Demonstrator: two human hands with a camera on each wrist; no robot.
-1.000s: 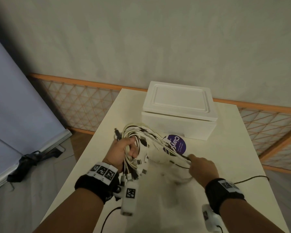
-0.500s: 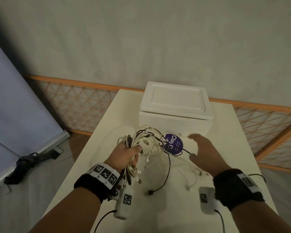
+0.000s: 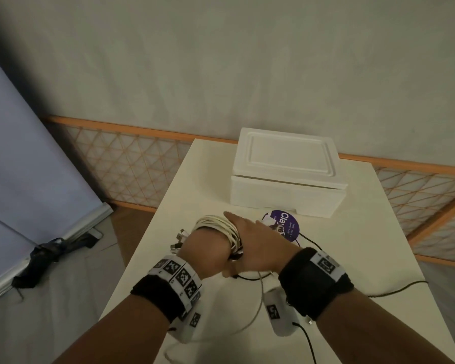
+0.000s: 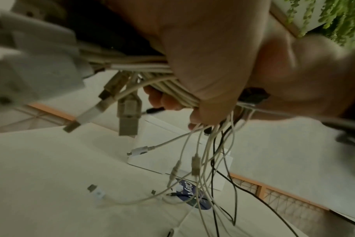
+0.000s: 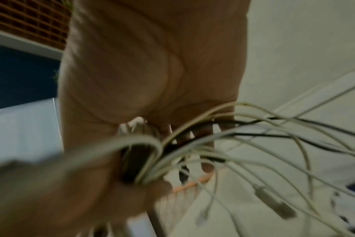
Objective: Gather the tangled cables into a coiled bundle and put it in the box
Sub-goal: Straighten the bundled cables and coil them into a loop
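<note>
The left hand (image 3: 205,248) grips the bundle of cables (image 3: 218,227) with curled fingers, above the near part of the table (image 3: 378,245). The right hand (image 3: 263,243) lies over the bundle with fingers mostly straight; whether it pinches any wire I cannot tell. Many loose ends (image 4: 195,166) hang under the grip and some trail on the table, so I think they can catch on the purple round sticker (image 3: 284,224) or slip out when the bundle is lifted. The white box (image 3: 286,195) stands behind, well apart, and its lid (image 3: 286,156) is on, which blocks the way in
</note>
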